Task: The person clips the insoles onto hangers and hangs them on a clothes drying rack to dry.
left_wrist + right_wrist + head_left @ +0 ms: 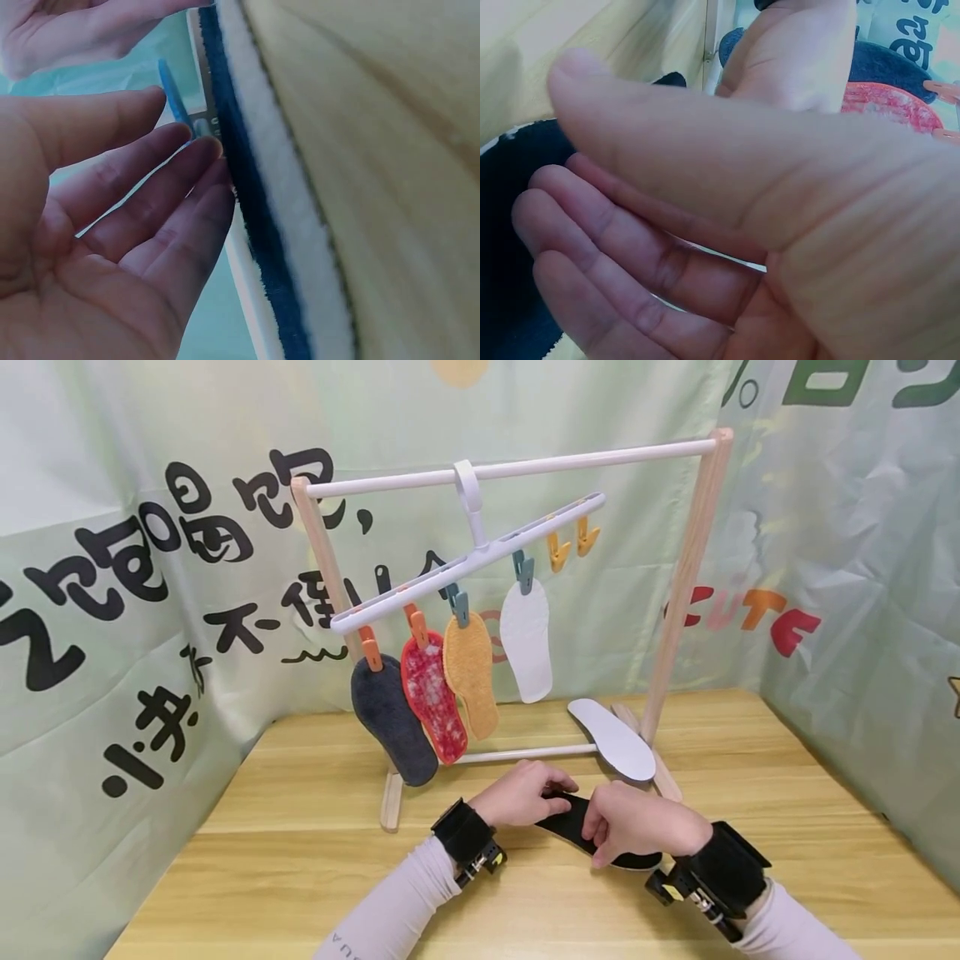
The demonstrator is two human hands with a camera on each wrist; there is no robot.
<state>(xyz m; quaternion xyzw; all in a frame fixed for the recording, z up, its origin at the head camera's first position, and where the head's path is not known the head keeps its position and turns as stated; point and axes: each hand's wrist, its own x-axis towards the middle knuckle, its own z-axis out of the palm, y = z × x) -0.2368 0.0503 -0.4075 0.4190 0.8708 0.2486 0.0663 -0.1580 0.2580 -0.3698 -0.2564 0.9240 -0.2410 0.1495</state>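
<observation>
A black insole (572,821) lies on the table in front of me, with a pale edge showing under its toe end. My left hand (522,793) is at its far-left end; in the left wrist view, the fingertips touch or nearly touch the insole's dark edge (259,225), and the thumb stands apart. Over the insole's nearer right part is my right hand (637,820). In the right wrist view its loosely bent fingers (622,232) reach over the black surface, with the thumb held away from them. Part of the insole is hidden under both hands.
Behind the hands stands a wooden rack (678,585). From its bar hangs a tilted white clip hanger (420,589) with dark, red, yellow and white insoles clipped on. Orange clips (557,553) dangle at its right. A white insole (611,737) leans against the rack's lower bar.
</observation>
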